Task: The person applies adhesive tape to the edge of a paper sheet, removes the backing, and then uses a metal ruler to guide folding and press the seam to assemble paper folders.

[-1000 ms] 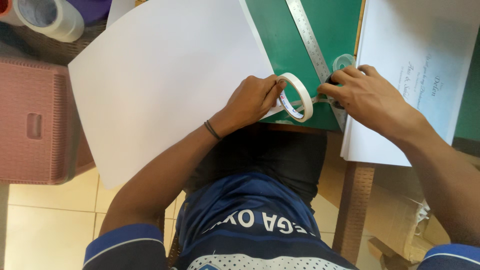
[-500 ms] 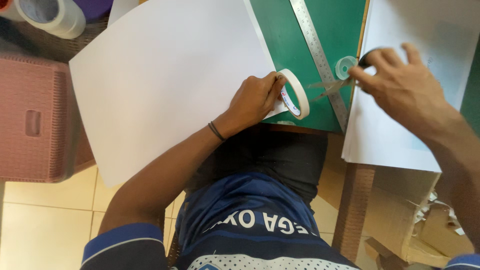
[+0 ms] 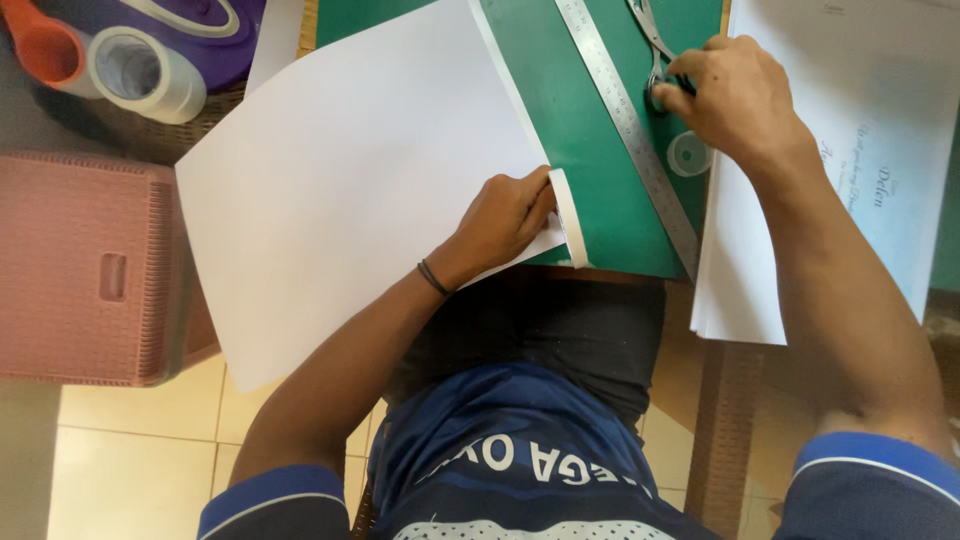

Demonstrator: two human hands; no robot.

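Even soft daylight, bright on white sheet (image 3: 330, 170); faint shadow under left hand (image 3: 505, 215). Sharp focus, slight edge distortion.

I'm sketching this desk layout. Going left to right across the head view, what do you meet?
Pink basket → large white sheet → left hand → tape roll → steel ruler → right hand on scissors → stack of printed papers.
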